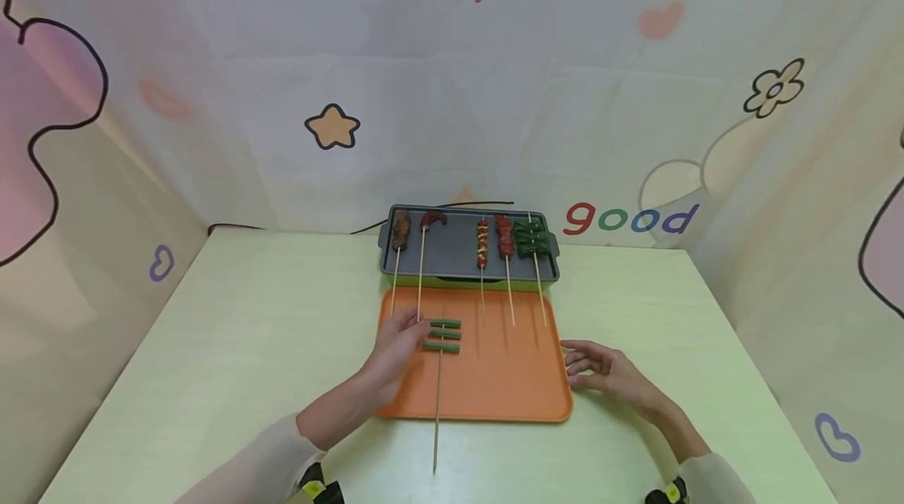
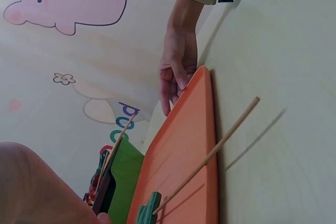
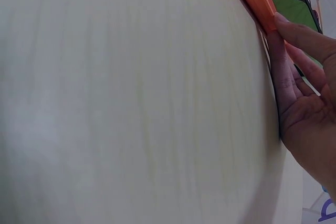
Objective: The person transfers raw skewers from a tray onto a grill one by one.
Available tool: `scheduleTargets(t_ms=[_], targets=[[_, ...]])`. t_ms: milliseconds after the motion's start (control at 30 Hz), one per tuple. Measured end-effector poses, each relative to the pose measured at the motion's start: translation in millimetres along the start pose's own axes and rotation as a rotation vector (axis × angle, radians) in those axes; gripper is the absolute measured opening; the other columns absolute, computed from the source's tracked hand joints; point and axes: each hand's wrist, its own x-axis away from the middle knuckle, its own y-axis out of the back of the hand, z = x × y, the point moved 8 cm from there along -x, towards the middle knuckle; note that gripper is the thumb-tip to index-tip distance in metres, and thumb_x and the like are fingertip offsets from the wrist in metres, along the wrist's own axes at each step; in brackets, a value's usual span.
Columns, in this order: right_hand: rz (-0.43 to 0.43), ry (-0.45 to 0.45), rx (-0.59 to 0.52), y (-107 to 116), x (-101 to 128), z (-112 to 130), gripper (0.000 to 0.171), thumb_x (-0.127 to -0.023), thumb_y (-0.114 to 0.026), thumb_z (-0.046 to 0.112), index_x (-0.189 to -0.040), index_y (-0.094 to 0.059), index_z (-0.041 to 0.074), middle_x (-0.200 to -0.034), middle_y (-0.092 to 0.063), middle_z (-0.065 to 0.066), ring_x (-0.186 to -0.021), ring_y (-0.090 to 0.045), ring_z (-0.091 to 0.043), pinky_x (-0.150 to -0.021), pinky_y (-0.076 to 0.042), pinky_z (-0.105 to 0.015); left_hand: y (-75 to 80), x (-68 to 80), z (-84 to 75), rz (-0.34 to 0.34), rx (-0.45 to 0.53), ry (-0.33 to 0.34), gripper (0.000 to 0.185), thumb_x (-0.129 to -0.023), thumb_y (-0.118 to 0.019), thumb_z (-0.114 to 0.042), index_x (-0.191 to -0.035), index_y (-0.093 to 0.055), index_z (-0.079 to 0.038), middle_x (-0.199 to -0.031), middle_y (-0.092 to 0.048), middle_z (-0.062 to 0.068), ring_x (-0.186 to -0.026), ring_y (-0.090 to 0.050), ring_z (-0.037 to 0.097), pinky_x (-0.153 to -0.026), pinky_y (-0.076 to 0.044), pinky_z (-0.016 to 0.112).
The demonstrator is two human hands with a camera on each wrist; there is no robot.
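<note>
My left hand (image 1: pixel 398 347) is over the left side of an orange tray (image 1: pixel 508 394). Its fingertips are at the lower end of a skewer with a curved dark-red piece (image 1: pixel 431 219) and beside a skewer of green bean pieces (image 1: pixel 445 335); whether they pinch either is hidden. The green bean skewer lies across the tray, its bare stick (image 2: pixel 231 129) reaching past the front rim. With loosely bent fingers, my right hand (image 1: pixel 610 373) touches the tray's right edge, thumb (image 3: pixel 299 32) at the rim.
Behind the tray stands a grey grill pan (image 1: pixel 455 245) on a green base. Brown meat (image 1: pixel 401 231), small mixed pieces (image 1: pixel 482 243), red meat (image 1: pixel 504 237) and green pepper (image 1: pixel 531 239) lie on it on skewers, sticks overhanging the tray. A printed curtain (image 1: pixel 424 96) hangs behind.
</note>
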Motion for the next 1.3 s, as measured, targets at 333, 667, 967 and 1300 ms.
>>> scheduleTargets(t_ms=[333,667,967,1300], targets=[[0.003,0.004,0.005,1,0,-4,0.065,-0.097,-0.069,0.009,-0.151,-0.038,-0.008,-0.124,-0.064,-0.009,-0.103,-0.066,-0.004,-0.09,-0.056,-0.02,13.6,30.3,22.5,0.115,-0.137,0.03,0.059,-0.102,-0.056,-0.011,-0.154,-0.034,0.005,-0.155,-0.043,0.026,-0.14,-0.046,0.041,-0.116,-0.038,0.055],[-0.002,0.006,0.019,0,1,-3,0.064,-0.096,-0.069,0.008,-0.151,-0.039,-0.009,-0.122,-0.064,-0.01,-0.103,-0.066,-0.004,-0.089,-0.056,-0.02,28.7,63.3,56.3,0.326,-0.288,0.041,0.048,-0.096,-0.067,-0.013,-0.139,-0.055,0.005,-0.125,-0.067,0.018,-0.101,-0.066,0.015,-0.084,-0.054,0.028],[-0.003,0.006,0.012,0,0,-1,0.065,-0.096,-0.07,0.01,-0.151,-0.039,-0.008,-0.121,-0.064,-0.006,-0.104,-0.066,-0.004,-0.09,-0.056,-0.019,23.8,74.4,78.0,0.389,-0.324,0.01,0.044,-0.088,-0.075,-0.006,-0.127,-0.062,0.009,-0.108,-0.074,0.012,-0.088,-0.073,0.016,-0.073,-0.058,0.025],[-0.013,-0.01,0.006,2,-1,-6,0.065,-0.096,-0.07,0.01,-0.151,-0.04,-0.007,-0.12,-0.065,-0.002,-0.104,-0.067,-0.004,-0.09,-0.056,-0.02,11.9,66.7,94.0,0.354,-0.205,0.098,0.049,-0.084,-0.077,-0.002,-0.128,-0.061,0.012,-0.099,-0.078,0.009,-0.081,-0.074,0.012,-0.071,-0.06,0.026]])
